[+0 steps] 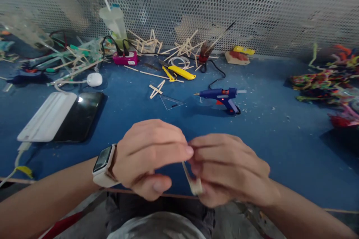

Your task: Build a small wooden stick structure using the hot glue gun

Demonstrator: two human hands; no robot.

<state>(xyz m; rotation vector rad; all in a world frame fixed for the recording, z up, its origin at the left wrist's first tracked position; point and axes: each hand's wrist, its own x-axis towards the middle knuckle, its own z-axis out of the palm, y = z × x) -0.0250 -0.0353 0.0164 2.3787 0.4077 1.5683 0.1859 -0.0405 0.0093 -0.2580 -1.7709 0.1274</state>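
My right hand is closed around a small piece of thin pale wooden sticks, joined or held in a narrow V shape low in front of me. Its upper part is hidden behind my fingers. My left hand reaches in from the left, its index fingertip touching the right hand's fingertips above the piece. The left thumb stands apart from the fingers, with nothing visible between them. Beyond my hands, a blue glue gun with a lit red light rests on the table. A small crossed stick piece lies beside a clear set square.
Yellow cutters lie near piles of sticks along the perforated metal panel. A pink power strip, a cup with a straw and a phone are left. Colourful tangled material sits right.
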